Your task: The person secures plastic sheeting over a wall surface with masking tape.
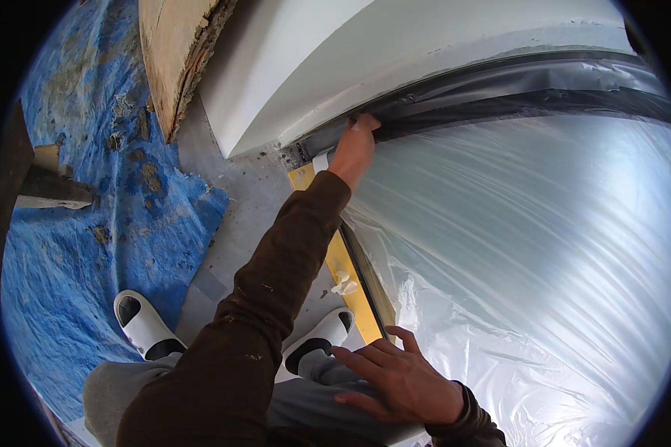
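My left hand point(356, 147) reaches out to the dark window frame point(417, 97), at the corner beside the white wall. Its fingers are bent and pressed together against the frame; whatever is between them is hidden. Clear plastic film point(499, 208) stretches over the pane to the right, wrinkled and bunched lower down. A small white object point(321, 162) shows just under the left wrist. Near my knees, my right hand point(406, 380) hovers with fingers spread and holds nothing, close to the film's lower edge. A yellow strip point(348, 276) runs along the sill between the hands.
A dirty blue tarp point(119, 246) covers the floor at left. A broken-edged wooden board point(175, 59) leans near the white wall point(276, 67). Crumpled off-white scrap point(344, 284) lies on the yellow strip. My feet wear white slip-on shoes point(143, 324). Wood pieces point(56, 190) sit at far left.
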Available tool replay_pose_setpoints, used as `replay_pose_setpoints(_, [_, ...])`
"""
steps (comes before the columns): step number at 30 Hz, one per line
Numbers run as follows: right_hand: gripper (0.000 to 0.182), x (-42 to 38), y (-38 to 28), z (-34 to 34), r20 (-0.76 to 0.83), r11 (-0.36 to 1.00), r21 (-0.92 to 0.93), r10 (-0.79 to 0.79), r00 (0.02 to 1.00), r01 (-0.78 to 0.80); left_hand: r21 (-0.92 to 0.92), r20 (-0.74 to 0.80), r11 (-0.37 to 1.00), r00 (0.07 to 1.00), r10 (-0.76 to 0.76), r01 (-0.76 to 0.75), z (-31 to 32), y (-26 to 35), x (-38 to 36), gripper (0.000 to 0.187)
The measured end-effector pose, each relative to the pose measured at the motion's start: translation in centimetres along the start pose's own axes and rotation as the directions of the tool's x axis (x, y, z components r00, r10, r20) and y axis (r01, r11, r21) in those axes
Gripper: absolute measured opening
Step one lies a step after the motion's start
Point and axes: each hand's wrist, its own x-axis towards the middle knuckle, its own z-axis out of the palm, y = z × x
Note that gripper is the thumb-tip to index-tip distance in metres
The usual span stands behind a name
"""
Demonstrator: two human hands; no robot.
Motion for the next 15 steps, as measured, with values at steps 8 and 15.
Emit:
replay_pose_setpoints(8, [0.04, 0.5, 10.8, 4.3, 0.02, 0.614, 0.778, 0.193, 0.981, -0.136, 0.092, -0.55, 0.995, 0.835, 0.025, 0.031, -1.5, -12.7, -8.7, 0.054])
replay_pose_setpoints(15, [0.038, 7.7, 26.5, 21.9, -0.452, 0.699, 0.712, 0.525, 0.721, -0.063, -0.031, -0.262, 0.975, 0.94, -0.219, 0.219, 8.5, -16.7, -8.4, 0.079])
